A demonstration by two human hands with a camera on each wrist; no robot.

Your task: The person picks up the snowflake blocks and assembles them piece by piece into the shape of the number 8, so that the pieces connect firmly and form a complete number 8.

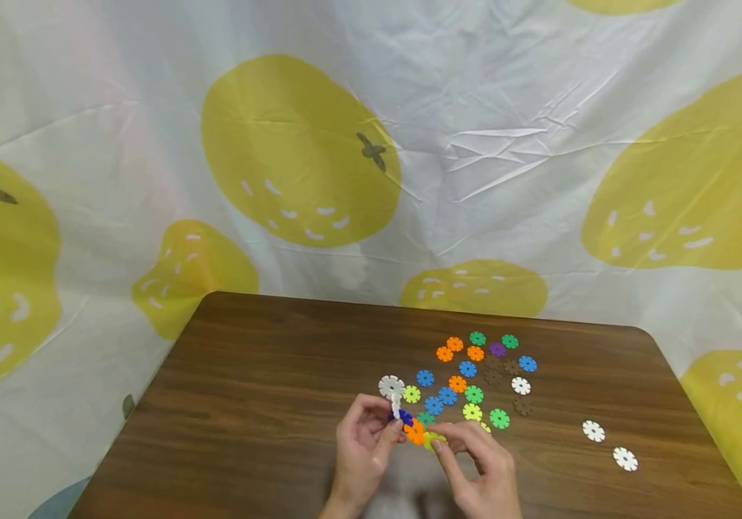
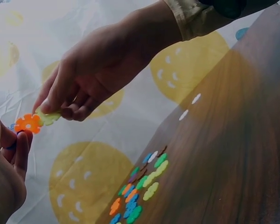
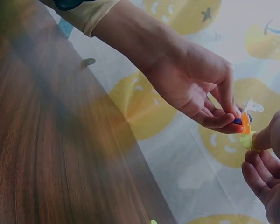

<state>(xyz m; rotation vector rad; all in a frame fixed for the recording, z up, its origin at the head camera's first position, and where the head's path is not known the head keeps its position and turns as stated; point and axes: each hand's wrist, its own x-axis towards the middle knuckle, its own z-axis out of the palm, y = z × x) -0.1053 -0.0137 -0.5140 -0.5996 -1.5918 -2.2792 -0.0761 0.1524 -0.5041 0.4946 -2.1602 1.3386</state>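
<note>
Blue disc (image 1: 403,416) is pinched by the left hand (image 1: 361,438), yellow disc (image 1: 432,438) by the right hand (image 1: 483,460), presumably steadying the orange disc (image 1: 415,432) between; loose discs (image 1: 457,384) lie toward the surface's far edge (image 1: 319,305).

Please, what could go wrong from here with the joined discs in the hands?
The left hand pinches the dark-blue notched plastic disc, the right hand the yellow-green notched plastic disc; uneven pushing might dislodge the orange notched plastic disc between them.

The white notched plastic disc at the far end sticks out unheld, so a bump might loosen it.
</note>
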